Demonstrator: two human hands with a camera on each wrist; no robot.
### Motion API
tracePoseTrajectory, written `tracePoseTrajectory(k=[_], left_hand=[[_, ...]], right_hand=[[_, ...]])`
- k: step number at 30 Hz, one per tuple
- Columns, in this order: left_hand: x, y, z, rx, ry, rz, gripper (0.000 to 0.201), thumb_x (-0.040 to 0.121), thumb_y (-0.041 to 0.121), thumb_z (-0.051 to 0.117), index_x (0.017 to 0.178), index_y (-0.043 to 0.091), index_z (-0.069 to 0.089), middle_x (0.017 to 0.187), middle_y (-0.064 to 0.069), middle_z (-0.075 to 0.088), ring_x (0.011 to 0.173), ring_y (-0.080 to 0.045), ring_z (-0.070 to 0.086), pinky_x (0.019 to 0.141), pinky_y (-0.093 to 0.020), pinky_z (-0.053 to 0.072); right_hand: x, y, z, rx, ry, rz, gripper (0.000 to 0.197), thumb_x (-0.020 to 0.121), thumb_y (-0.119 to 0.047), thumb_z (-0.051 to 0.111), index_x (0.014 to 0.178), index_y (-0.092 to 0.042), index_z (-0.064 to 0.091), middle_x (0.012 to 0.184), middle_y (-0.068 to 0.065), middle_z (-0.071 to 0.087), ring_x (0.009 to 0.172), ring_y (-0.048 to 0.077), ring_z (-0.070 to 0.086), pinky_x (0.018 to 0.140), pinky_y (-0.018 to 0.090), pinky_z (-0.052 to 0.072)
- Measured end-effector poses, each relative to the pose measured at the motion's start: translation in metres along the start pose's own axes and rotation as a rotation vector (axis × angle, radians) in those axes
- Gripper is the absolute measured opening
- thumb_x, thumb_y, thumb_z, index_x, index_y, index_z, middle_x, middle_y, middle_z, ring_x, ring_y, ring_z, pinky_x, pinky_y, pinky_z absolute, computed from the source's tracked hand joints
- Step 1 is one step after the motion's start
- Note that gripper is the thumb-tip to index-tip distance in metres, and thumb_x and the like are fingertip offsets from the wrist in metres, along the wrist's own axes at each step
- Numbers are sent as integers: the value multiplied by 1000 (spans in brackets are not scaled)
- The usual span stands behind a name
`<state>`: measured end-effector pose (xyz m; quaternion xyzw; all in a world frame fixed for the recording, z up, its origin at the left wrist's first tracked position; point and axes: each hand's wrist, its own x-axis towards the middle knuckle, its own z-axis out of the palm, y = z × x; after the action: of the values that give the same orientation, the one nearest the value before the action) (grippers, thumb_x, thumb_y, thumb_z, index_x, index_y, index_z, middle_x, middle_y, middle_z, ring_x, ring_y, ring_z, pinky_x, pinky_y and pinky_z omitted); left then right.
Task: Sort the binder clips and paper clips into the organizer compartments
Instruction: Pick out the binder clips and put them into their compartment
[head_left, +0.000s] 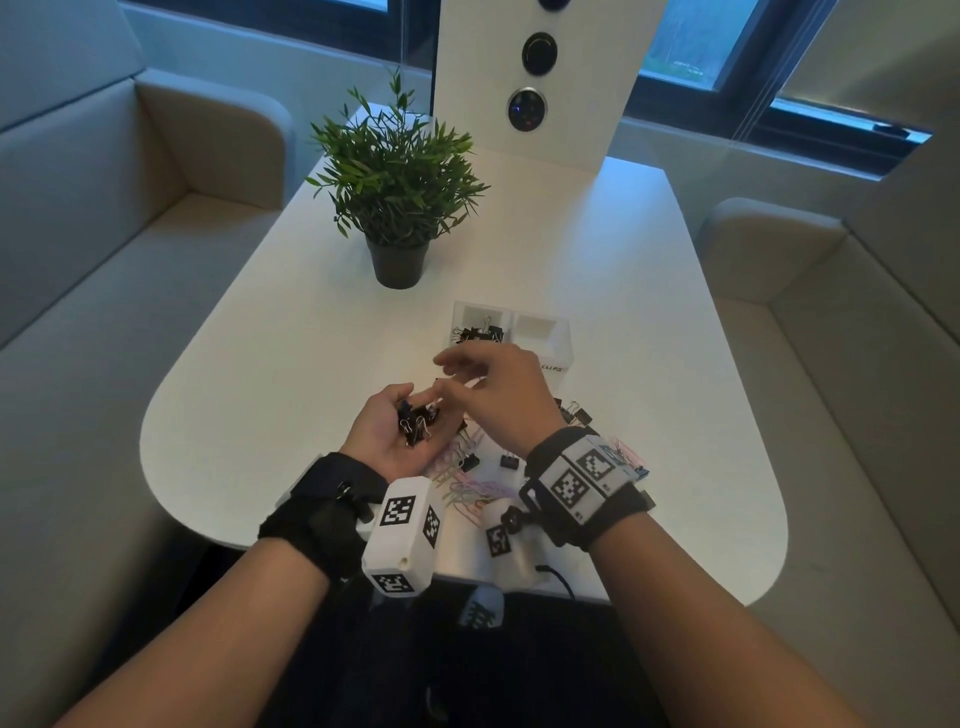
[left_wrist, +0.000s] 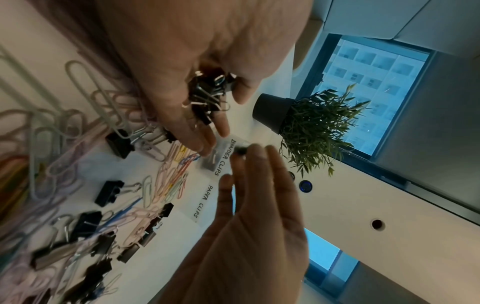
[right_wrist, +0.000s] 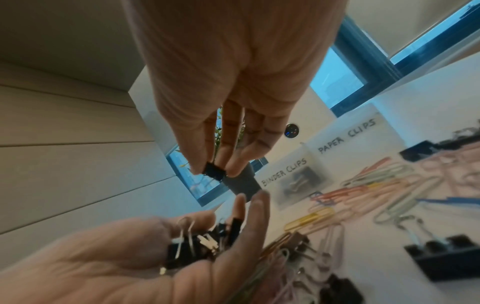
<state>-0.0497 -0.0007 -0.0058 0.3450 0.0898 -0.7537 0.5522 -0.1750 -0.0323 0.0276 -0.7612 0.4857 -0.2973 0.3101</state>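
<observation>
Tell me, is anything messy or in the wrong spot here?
Yes. Colourful paper clips and black binder clips lie tangled in one loose pile on the table, outside the organizer. Its paper-clip compartment looks empty.

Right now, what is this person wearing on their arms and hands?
Both forearms are bare, no sleeves or gloves. The left hand has a black fabric wrist strap carrying a white box-shaped camera module with black-and-white square markers. The right hand has a black wristband with a grey marker plate and a thin black cable.
</observation>
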Motion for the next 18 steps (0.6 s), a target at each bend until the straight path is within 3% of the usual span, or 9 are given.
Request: tracePoseTrajectory(k=[1,4,7,9,12,18], left_hand=[[1,0,-1,-24,2,8,40,98,22,42,72,-2,59,66,-18,64,68,-27,66,83,-39,56],[5,6,-7,-40,50,36,30,97,22,42,82,1,57,84,-16,59,73,-22,60,59,-27,57],[8,14,-15,1,77,49,31,97,24,38,77,5,53,74,-9,52,55,-14,51,42,-15,42],[8,19,-19,22,64,46,33,96,26,37,72,8,50,63,-5,49,44,-12,48,39,-14,36],[8,21,-19,41,64,62,34,96,27,37,71,9,50,55,-3,49,40,-11,47,38,-13,33],[7,19,-15,45,65,128,32,97,25,39,76,5,54,70,-8,51,64,-15,50,44,-15,45]], right_hand=[[1,0,1,7,19,3,20,80,-21,71,100,-19,72,92,-4,70,77,0,63,67,1,43],[2,6,-2,-65,80,15,18,85,-20,67,102,-18,72,91,-4,70,72,-3,58,65,1,42],[2,17,-2,-244,-116,83,25,86,-10,64,109,-17,70,100,0,69,78,4,57,78,15,49],[1,23,4,-370,-278,114,32,84,-8,65,114,-17,68,107,2,68,89,12,60,87,28,52],[-1,26,13,-461,-334,101,32,80,-8,66,110,-19,71,107,3,67,93,17,61,83,29,51],[1,29,24,-503,-285,47,18,79,-11,65,92,-18,75,92,4,68,86,21,62,73,28,49]])
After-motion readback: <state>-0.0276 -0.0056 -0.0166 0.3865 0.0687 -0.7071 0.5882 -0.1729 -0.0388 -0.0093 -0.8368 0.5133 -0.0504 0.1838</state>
